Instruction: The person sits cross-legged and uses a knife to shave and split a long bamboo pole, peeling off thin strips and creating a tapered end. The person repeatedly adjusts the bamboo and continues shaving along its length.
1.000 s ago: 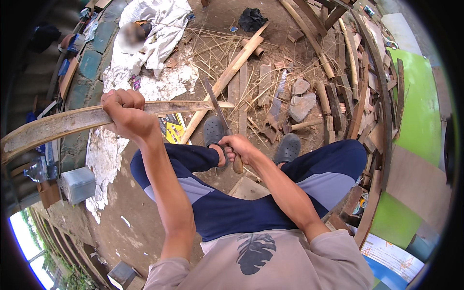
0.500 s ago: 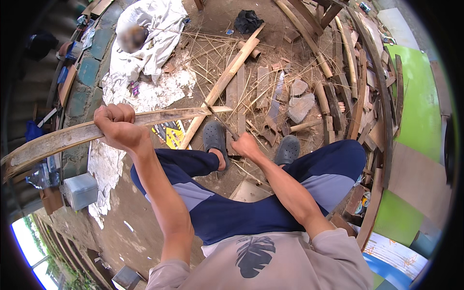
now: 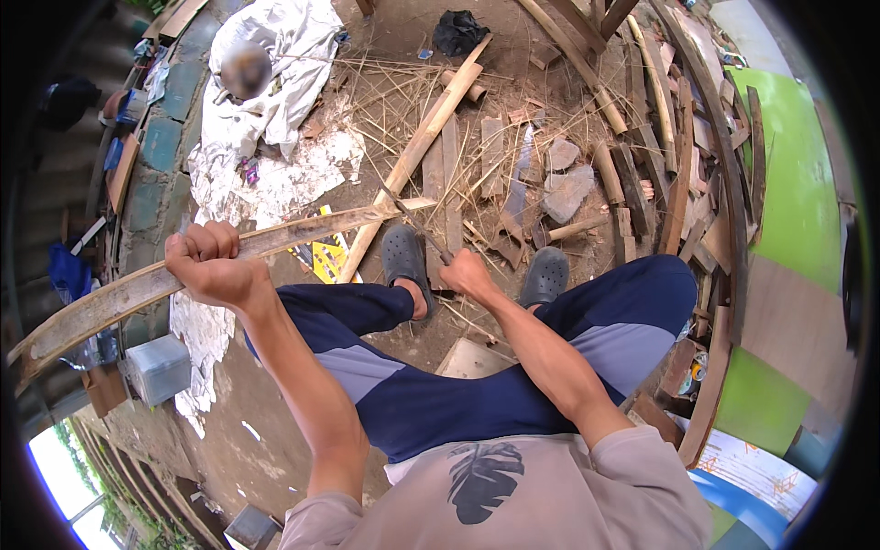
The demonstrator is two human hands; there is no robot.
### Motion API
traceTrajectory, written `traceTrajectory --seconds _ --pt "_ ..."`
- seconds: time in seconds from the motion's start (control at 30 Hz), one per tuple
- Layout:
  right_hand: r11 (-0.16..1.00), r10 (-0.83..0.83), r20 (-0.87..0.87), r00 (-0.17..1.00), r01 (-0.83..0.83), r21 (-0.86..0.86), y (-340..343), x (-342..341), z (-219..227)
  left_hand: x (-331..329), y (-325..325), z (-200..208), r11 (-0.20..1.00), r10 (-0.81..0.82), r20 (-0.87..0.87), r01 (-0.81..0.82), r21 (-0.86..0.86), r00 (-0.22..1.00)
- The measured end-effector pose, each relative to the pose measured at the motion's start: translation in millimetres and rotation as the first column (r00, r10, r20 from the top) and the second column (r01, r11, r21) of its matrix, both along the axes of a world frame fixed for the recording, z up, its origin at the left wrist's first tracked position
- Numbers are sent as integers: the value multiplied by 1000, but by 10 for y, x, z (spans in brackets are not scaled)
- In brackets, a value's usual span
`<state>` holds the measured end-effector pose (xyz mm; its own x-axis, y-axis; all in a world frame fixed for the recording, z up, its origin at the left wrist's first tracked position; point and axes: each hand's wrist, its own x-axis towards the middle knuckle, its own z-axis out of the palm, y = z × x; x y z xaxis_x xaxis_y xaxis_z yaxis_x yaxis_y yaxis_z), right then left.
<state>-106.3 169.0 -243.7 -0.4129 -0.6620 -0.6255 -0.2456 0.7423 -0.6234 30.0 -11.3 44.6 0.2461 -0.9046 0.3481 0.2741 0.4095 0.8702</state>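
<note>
My left hand [image 3: 207, 261] is closed around a long, curved split bamboo strip [image 3: 302, 231]. The strip runs from the far left edge to a pale end in front of my feet. In my right hand [image 3: 465, 272] is the handle of a knife [image 3: 406, 209], its narrow dark blade angled up and left across the strip's pale end. Beneath that end, a longer bamboo pole [image 3: 417, 158] lies slantwise on the ground. My feet, in grey clogs [image 3: 403, 257], stand on either side of my right hand.
A white cloth [image 3: 275, 110] lies at the far left, with a blurred, rounded thing on it. Thin bamboo slivers, a saw blade [image 3: 524, 158] and stone chunks [image 3: 568, 192] lie ahead. Wood scraps and long poles fill the right side. A clear plastic box [image 3: 158, 368] stands at the left.
My left hand has shifted slightly left and down with the bamboo strip, whose pale end has also moved a little left. The knife stays at that end.
</note>
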Motion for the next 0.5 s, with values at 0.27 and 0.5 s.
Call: traceTrajectory --seconds 0.27,0.5 --pt "962 140 64 988 -120 -244 -130 365 1079 -15 3 5 1000 -3 45 3 -10 999" --pt "998 -25 -14 1000 26 55 -53 -141 -207 -8 -5 1 1000 -18 18 18 -8 1000"
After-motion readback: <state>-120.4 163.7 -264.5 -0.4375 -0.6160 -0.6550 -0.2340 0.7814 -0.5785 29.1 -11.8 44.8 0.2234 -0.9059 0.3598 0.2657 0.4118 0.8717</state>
